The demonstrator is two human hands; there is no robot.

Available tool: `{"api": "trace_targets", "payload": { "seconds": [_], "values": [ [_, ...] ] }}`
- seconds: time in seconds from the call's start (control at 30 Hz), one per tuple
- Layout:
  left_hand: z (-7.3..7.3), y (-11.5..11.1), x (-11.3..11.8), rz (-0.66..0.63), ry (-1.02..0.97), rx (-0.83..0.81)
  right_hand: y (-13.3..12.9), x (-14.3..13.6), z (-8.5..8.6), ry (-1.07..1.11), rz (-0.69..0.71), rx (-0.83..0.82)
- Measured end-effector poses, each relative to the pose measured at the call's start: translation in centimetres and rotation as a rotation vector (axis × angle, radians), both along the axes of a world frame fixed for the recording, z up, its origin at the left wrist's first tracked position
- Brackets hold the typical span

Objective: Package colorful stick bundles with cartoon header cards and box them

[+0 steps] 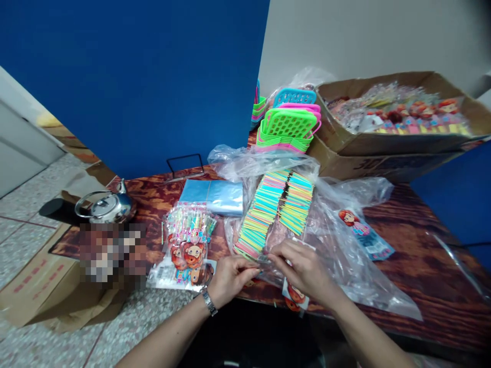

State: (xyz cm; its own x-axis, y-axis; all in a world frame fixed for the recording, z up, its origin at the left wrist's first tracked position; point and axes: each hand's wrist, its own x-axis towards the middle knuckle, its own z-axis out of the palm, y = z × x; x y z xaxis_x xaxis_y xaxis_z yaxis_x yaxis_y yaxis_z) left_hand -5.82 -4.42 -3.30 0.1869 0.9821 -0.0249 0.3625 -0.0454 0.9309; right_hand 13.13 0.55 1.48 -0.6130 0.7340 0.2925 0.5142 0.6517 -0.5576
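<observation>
Thin coloured sticks [261, 209] in yellow, blue and pink lie in two long rows on a clear plastic sheet [326, 255]. At their near end is my left hand [233, 278], its fingertips pinched together; a metal watch is on that wrist. Close on its right, my right hand [301, 266] also pinches, its fingertips by the sheet's near edge. Whatever sits between either hand's fingers is too small to make out. Under my right hand lies a printed cartoon packet [295, 296]. Left of my hands, filled cartoon packets [190, 250] are piled together.
Blue plastic bags [210, 196] lie behind the packets. Stacked coloured baskets [287, 125] and a cardboard box [402, 143] of packed items stand at the back. Another cartoon packet [364, 235] rests at right. A metal kettle [111, 207] stands at the table's left side, above a paper bag [76, 291].
</observation>
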Motion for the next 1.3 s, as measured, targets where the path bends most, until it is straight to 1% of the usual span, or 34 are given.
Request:
{"api": "trace_targets", "payload": {
  "seconds": [0.07,0.17,0.23,0.27,0.33,0.4,0.47,0.5,0.57,0.7,0.9,1.13,1.3],
  "values": [
    [-0.3,-0.4,-0.5,0.062,0.006,-0.027,-0.1,-0.4,-0.2,0.035,0.042,-0.064],
    [-0.8,-1.0,-0.9,0.147,-0.039,-0.097,0.5,-0.6,-1.2,0.102,0.083,-0.237],
    [-1.0,-1.5,-1.1,0.159,-0.092,-0.141,1.3,-0.9,-2.4,0.116,0.053,-0.335],
    [-1.1,-1.8,-1.2,0.158,-0.115,-0.157,1.7,-1.1,-3.1,0.082,0.014,-0.340],
    [-1.2,-2.3,-1.3,0.155,-0.147,-0.170,2.3,-1.9,-4.4,-0.103,-0.085,-0.250],
    [-1.2,-2.6,-1.3,0.152,-0.177,-0.178,2.5,-3.1,-5.5,-0.402,-0.153,-0.119],
    [-1.3,-2.8,-1.3,0.149,-0.205,-0.187,2.4,-4.3,-6.2,-0.663,-0.175,-0.037],
    [-1.2,-2.8,-1.2,0.149,-0.211,-0.191,2.3,-4.8,-6.4,-0.746,-0.174,-0.015],
    [-1.2,-2.8,-1.2,0.151,-0.203,-0.191,2.1,-5.5,-6.6,-0.827,-0.160,0.007],
    [-0.8,-2.9,-1.0,0.146,-0.192,-0.182,2.2,-6.1,-6.7,-0.856,-0.129,0.011],
    [-0.3,-2.9,-0.8,0.137,-0.187,-0.220,2.9,-6.3,-7.2,-0.876,-0.132,0.012],
    [-0.6,-2.8,-0.8,0.150,-0.211,-0.202,3.4,-5.8,-7.7,-0.856,-0.110,-0.019],
    [-0.7,-2.7,-0.8,0.154,-0.244,-0.184,3.6,-5.4,-7.2,-0.820,-0.109,-0.059]
  ]
}}
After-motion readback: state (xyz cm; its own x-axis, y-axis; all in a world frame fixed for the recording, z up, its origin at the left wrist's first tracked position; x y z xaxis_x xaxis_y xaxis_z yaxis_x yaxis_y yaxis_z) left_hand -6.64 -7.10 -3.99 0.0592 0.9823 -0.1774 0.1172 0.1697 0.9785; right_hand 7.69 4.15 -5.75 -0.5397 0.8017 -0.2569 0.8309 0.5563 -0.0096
